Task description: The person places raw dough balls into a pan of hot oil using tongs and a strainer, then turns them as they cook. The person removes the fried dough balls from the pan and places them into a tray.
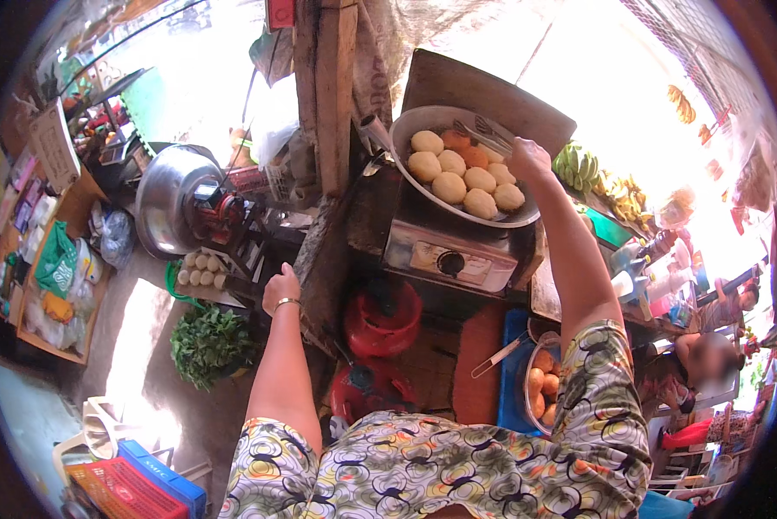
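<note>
My right hand [529,159] grips metal tongs [489,134] over the far right side of a wide metal pan [402,170]. In the pan lie several pale round dough balls [448,187], and browned ones [474,156] sit near the tongs' ends. Beneath the pan stands a gas stove [453,259] with one black knob. My left hand [280,289], with a bracelet at the wrist, is beside a worn wooden beam [320,240] left of the stove. Its fingers look curled, but their inner side is hidden, as is any contact with the beam.
Red gas cylinders [383,318] stand under the stove. At right, a clear tub [544,389] of browned balls and a strainer [502,355] are on a blue tray [513,331]. More dough balls [200,271] and leafy greens [210,344] are at left. People [706,363] are at far right.
</note>
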Available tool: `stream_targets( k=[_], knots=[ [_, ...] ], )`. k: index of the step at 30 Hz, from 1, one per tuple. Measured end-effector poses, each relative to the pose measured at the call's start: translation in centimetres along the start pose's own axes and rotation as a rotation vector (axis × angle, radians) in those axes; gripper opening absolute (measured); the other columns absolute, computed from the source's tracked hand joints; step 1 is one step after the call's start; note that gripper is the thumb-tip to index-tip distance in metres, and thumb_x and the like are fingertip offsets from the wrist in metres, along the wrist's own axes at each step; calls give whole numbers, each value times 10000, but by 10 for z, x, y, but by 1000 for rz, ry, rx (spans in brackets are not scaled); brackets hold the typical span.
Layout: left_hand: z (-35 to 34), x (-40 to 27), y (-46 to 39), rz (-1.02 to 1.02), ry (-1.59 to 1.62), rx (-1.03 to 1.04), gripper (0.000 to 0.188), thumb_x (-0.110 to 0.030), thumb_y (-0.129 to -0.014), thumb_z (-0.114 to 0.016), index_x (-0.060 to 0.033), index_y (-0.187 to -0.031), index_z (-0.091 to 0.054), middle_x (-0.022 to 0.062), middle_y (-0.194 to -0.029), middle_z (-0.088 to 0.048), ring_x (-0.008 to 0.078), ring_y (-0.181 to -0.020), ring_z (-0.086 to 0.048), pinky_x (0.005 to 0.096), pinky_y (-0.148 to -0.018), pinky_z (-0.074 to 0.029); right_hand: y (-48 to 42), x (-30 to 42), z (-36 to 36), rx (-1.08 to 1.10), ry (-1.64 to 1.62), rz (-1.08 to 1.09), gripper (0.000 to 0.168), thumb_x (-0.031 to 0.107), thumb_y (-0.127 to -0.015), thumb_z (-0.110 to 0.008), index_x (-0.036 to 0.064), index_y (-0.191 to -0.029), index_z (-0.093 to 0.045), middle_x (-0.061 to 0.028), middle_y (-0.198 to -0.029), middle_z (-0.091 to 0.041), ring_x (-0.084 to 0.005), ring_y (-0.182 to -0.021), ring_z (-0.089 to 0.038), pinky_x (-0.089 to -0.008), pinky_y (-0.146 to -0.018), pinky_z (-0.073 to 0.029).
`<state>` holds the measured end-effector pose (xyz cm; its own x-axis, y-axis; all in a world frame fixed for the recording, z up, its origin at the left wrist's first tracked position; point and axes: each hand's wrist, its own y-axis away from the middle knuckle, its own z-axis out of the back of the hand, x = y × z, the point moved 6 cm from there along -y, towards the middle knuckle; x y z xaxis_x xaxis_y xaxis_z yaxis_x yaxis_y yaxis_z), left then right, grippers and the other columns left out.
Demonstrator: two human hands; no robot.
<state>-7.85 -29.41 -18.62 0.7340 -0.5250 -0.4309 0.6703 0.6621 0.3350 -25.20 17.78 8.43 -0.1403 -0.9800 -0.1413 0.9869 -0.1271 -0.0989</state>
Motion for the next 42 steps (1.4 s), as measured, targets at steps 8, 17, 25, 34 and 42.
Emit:
stream_targets(
  k=[8,17,25,34,42],
  knots=[
    [5,-1,6,-1,-5,-5,632,-508,-898,-280,-9,-1007,-652,204,-1070,-615,349,-1009,-586,452,-853,-454,23,-36,54,-306,286,96,344,183,-780,-570,64,-1100,-531,-147,-976,-617,-279,-908,-623,-367,-748,-514],
    [1,1,1,5,-22,-6,641,-512,-896,-274,-6,-1016,-649,202,-1071,-616,349,-1014,-584,455,-855,-453,47,-66,57,-365,569,286,274,99,-807,-540,92,-1081,-548,-108,-1009,-591,-229,-896,-623,-336,-691,-526],
    [3,-4,8,2,-32,-12,639,-519,-895,-267,-23,-1041,-643,192,-1099,-607,343,-1030,-577,447,-860,-450,47,-92,-6,-525,558,392,410,44,-792,-526,150,-1188,-518,-77,-1032,-581,-209,-897,-603,-333,-715,-515],
    [-2,-3,2,-7,-57,-3,648,-529,-893,-256,-32,-1066,-634,189,-1133,-591,347,-1060,-556,451,-878,-436,20,-94,-29,-500,318,460,463,65,-773,-553,134,-1226,-486,-100,-930,-576,-254,-827,-607,-367,-665,-509],
    [-2,-2,2,25,-60,-11,643,-529,-892,-260,-37,-1073,-632,190,-1132,-590,352,-1064,-552,450,-879,-434,-9,-120,-26,0,-345,155,407,177,-748,-667,29,-1119,-588,-120,-818,-643,-185,-665,-630,-302,-570,-513]
  ],
)
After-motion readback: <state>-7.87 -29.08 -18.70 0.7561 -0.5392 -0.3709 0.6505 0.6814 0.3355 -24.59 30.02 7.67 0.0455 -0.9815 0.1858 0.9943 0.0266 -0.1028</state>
